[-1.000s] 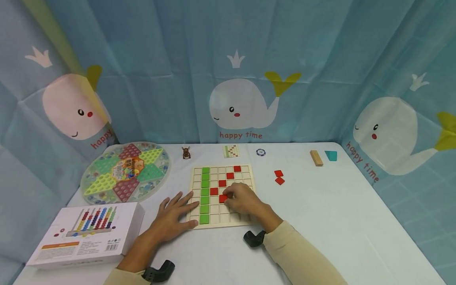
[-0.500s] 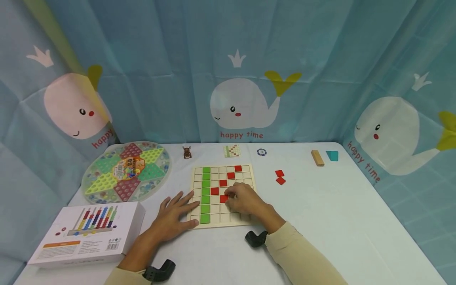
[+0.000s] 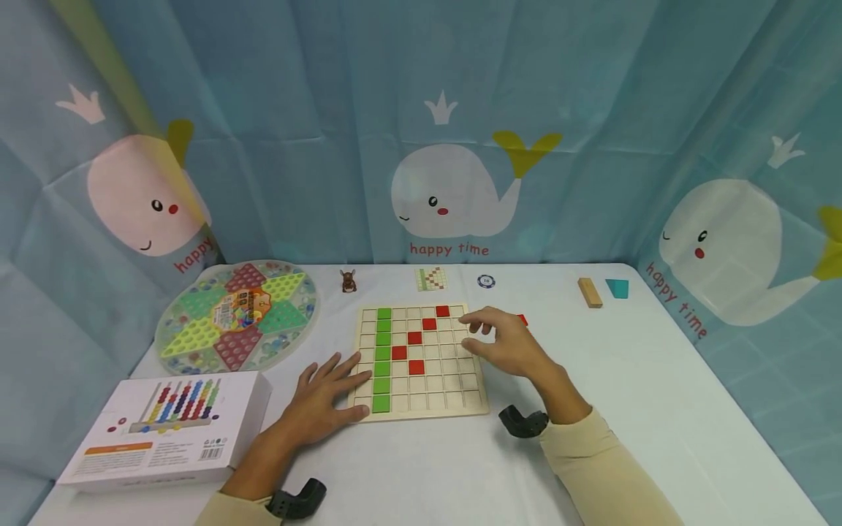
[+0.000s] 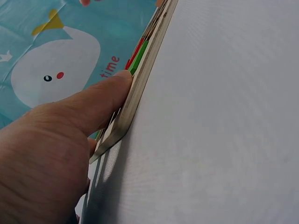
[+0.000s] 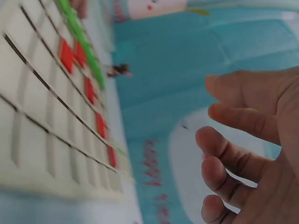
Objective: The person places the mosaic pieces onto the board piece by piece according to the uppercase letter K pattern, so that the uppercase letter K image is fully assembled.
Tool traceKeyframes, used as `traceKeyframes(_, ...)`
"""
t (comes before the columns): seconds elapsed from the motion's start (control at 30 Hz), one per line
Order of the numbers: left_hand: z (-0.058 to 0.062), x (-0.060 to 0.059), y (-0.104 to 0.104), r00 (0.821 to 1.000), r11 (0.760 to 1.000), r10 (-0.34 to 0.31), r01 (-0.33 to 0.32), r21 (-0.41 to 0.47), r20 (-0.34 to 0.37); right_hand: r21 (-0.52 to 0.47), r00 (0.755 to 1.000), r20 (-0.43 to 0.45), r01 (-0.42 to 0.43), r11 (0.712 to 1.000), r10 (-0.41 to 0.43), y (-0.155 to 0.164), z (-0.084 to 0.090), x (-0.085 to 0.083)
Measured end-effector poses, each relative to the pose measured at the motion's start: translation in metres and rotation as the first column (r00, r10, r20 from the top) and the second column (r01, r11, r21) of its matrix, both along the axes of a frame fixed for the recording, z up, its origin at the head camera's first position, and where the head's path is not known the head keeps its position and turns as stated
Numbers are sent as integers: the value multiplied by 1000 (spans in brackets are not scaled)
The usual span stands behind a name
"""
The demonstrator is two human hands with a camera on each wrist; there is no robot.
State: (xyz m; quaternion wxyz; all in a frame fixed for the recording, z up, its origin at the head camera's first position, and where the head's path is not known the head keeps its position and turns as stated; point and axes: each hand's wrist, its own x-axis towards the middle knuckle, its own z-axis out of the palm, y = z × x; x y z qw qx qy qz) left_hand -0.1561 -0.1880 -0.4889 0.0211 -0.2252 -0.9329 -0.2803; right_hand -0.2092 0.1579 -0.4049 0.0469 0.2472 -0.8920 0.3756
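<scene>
Right hand (image 3: 509,347) fingers (image 3: 479,317) loosely spread, holding nothing, above the right edge of the wooden grid board (image 3: 421,405), near a red tile (image 3: 522,319) on the counter (image 3: 631,394). Left hand (image 3: 322,400) fingers (image 3: 342,365) splayed flat, thumb pressed against the board's near left corner. Green column (image 3: 383,358) and red tiles (image 3: 415,367) seated in the board, mid-counter.

Pale matt wooden grid board (image 3: 421,365), glossy red tiles (image 3: 416,367)
</scene>
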Motion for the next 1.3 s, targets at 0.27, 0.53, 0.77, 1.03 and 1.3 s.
traceKeyframes(0.27, -2, -1, -1, 1000, 1000, 4, -4, -15, -1, -41, 997, -10, 71, 997, -72, 58, 2, -14)
traceKeyframes(0.53, -2, -1, -1, 1000, 1000, 1, -1, -15, -8, 58, 977, 143, 155, 986, -162, 102, -28, -36)
traceKeyframes(0.77, -3, -1, -1, 1000, 1000, -1, 1, -9, -5, 128, 962, 238, 103, 986, -131, 115, -49, -50)
traceKeyframes(1.03, -2, -1, -2, 1000, 1000, -1, 1, -4, -17, 319, 969, 211, 52, 946, -125, 107, -51, -59)
traceKeyframes(1.3, -3, 0, -1, 1000, 1000, -2, 2, -3, -6, 339, 970, 202, 60, 939, -135, 106, -50, -55)
